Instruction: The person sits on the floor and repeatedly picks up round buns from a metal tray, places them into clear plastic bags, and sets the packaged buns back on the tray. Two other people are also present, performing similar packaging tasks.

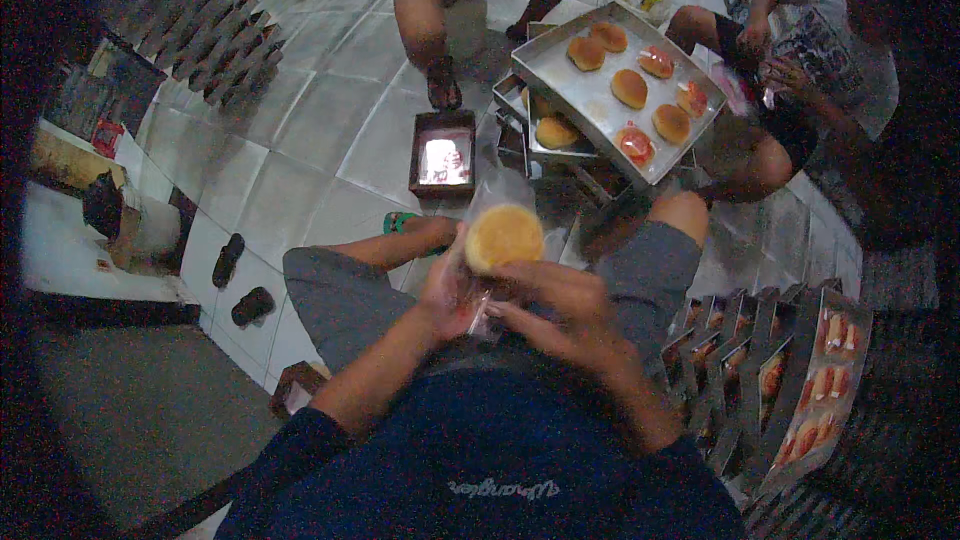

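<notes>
In front of my chest, a round golden bun (pixel 505 235) is raised above my lap. My right hand (pixel 562 304) has its fingers on the bun's near edge, with the thumb lower down by some crinkled plastic. A clear plastic bag (pixel 501 187) lies around or behind the bun; which of the two is hard to tell. My left hand (pixel 452 304) grips the bag from the left side. Ahead to the right, a metal baking tray (pixel 600 109) carries several bare buns (pixel 628 88) and several buns in printed clear wrappers (pixel 636 144).
Under the tray are stacked more trays (pixel 517 94), one holding a bun (pixel 556 132). A dark box (pixel 442 154) with bright contents stands ahead. Two people sit nearby, one person's leg (pixel 420 22) ahead, another's hand (pixel 784 75) at right. Racked trays of wrapped bread (pixel 821 382) stand right.
</notes>
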A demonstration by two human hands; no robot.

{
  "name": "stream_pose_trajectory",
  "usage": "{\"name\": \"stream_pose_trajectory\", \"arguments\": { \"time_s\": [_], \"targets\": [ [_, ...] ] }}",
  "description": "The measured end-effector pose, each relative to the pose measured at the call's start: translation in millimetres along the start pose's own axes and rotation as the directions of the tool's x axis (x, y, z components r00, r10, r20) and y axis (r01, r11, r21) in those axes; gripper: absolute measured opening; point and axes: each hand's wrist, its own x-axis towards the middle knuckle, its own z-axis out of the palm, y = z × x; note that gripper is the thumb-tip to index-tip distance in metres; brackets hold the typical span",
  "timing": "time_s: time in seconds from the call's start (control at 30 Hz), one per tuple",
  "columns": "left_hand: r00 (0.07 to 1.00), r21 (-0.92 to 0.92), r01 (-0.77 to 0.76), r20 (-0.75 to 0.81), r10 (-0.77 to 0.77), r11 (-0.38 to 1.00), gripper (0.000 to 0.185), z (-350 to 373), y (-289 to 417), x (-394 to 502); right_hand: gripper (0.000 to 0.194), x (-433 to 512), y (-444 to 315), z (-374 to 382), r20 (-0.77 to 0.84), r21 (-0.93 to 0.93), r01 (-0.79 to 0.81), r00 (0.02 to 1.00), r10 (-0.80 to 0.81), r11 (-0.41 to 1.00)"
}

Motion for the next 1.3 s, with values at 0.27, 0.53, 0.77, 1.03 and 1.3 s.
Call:
{"name": "stream_pose_trajectory", "arguments": {
  "time_s": [0.27, 0.53, 0.77, 1.03, 1.3],
  "targets": [
    [0.940, -0.397, 0.163, 0.340, -0.021, 0.903, 0.086, 11, 19, 7, 0.009, -42, 6, -14, 0.031, 0.105, -0.317, 0.948, 0.316, 0.942],
    [0.951, -0.469, 0.147, 0.308, 0.005, 0.871, 0.092, 51, 21, -10, 0.017, -50, -31, 22, 0.174, -0.113, 0.021, 0.985, -0.002, 0.993],
    [0.984, -0.455, 0.133, 0.164, -0.064, 0.881, 0.078, 53, 15, -2, 0.020, -34, -14, 24, 0.252, 0.016, -0.027, 0.968, 0.022, 1.000],
    [0.980, -0.557, 0.200, 0.107, -0.169, 0.806, 0.067, 70, 22, -4, 0.024, -5, -45, -97, 0.449, 0.148, 0.067, 0.884, -0.128, 0.987],
    [0.929, -0.134, 0.261, 0.304, -0.211, 0.956, 0.085, 107, -11, -21, 0.038, -98, 12, -126, -0.060, -0.124, -0.497, 0.868, 0.494, 0.859]
  ]
}}
